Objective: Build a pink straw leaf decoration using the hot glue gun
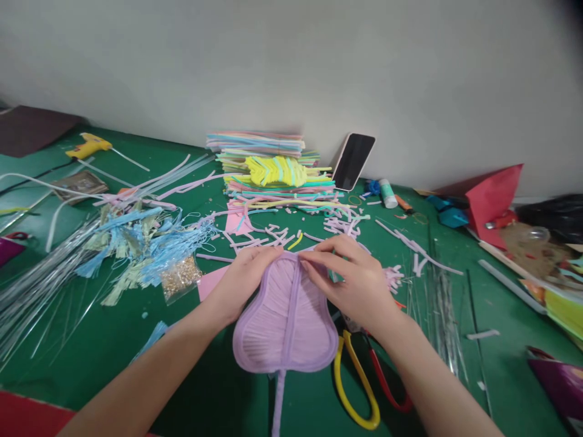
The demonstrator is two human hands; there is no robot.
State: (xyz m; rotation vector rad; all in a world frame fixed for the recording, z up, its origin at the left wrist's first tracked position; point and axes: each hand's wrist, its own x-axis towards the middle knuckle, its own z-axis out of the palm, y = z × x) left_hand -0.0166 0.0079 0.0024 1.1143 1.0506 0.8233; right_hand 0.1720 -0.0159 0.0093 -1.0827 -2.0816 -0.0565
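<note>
Fan first: it sits in front of you above the table, its wide end toward you and its handle pointing down your way. Your hands are close together at its narrow top. Your left hand grips the rim on the left, likely to steady it, while your right hand pinches the spot where the middle rib meets the rim, probably to press or line up that join. Scissor loops, yellow and red, lie near your right forearm, within easy reach.

The fan looks soft: fuzzy lilac stems outline its rounded, waisted shape, and fine pleats spread across the panel. Beyond it, fuzzy stems are stacked in straight bundles, with curled offcuts nearer you. To your left are limp, silky tassels and a crinkly clear bag of gold beads.
</note>
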